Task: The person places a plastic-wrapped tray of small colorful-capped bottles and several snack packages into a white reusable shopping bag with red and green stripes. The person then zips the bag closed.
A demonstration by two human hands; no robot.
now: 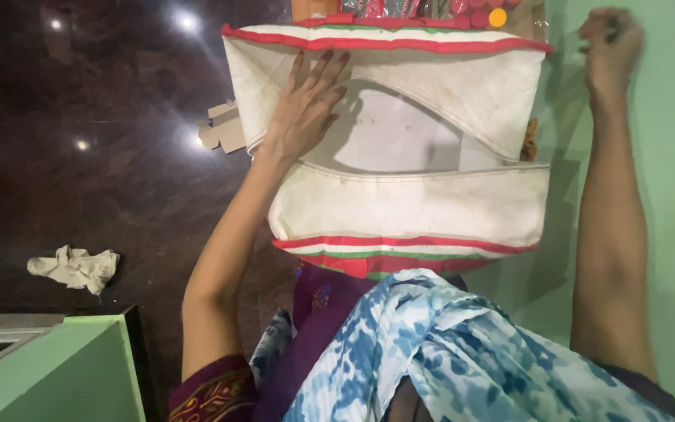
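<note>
Left hand (306, 105) lies flat on upright cloth bag (408, 207).

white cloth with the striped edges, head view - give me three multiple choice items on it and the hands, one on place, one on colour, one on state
1. Where does the left hand rest?
A. flat on the white cloth
B. on the crumpled rag
C. on the cardboard pieces

2. What colours are the cloth's border stripes?
A. blue and yellow
B. red and green
C. black and orange

3. How is the right hand held?
A. spread flat on the cloth
B. closed in a fist near the green wall
C. gripping the rag

Answers:
1 A, its fingers lie spread on the cloth's upper part.
2 B, red bands with a thin green line run along both edges.
3 B, the fingers are curled shut, away from the cloth.
</note>
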